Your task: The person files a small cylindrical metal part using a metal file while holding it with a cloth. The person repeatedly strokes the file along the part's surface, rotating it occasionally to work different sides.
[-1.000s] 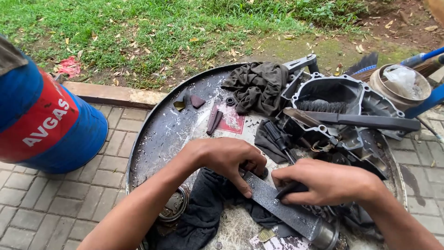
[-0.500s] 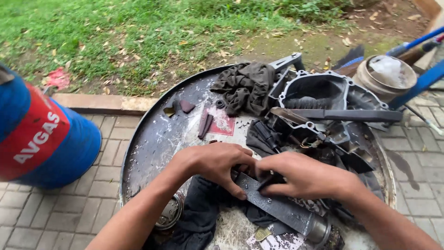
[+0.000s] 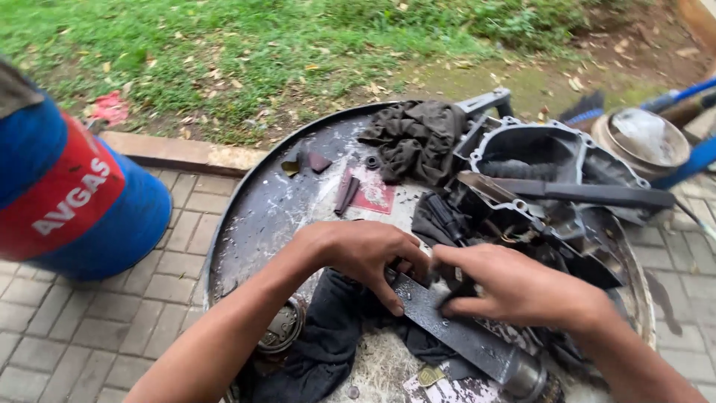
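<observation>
While you bent over the round metal tray, this was the layout:

Left hand: your left hand lay palm down with the fingers curled onto the upper end of a flat dark metal bar, pressing on it rather than wrapped around it.

Right hand: your right hand sat just beside the left, almost touching it, fingertips pinched down on the same bar; whether they fully closed around anything, I cannot tell.

Bar: it ran diagonally from under your hands toward the lower right, ending in a grey cylindrical piece near the tray's edge.

Under the bar: a black cloth was spread beneath it and your left wrist.

Beside the left forearm: a round metal part rested against the cloth.

Far side of the tray: a crumpled dark rag lay next to an open engine casing, with a long dark blade-like strip across it.

Left of the tray: a blue and red drum stood on the paving stones.

Beyond: grass.
</observation>
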